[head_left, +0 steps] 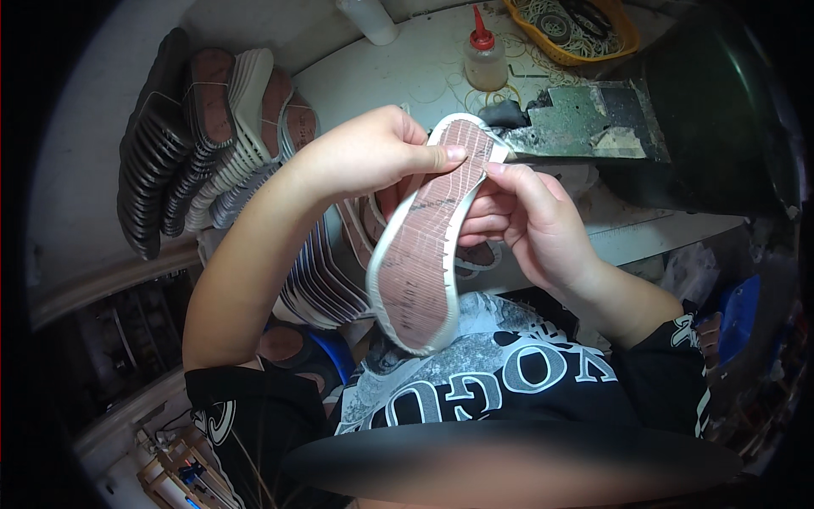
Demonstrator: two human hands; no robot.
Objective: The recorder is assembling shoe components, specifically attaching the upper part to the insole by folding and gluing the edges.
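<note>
A shoe insole (415,263) with a ribbed pinkish-brown face and a white turned-over rim is held up in front of my chest. One end points away from me, the other toward my shirt. My left hand (386,148) grips its far end, thumb pressed flat on the face and fingers hidden beneath. At the right edge of that same end, my right hand (538,208) pinches the white rim, thumb on top and fingers curled below. Short notches run along the insole's right rim. Printed marks and pale lines show on its face.
Bundled insoles (157,144) in black, white and brown stand at the left, with striped ones (326,280) nearer me. A green machine (712,110) stands at the right. Behind are a red-tipped squeeze bottle (486,66) and a yellow basket (627,42) of rubber bands.
</note>
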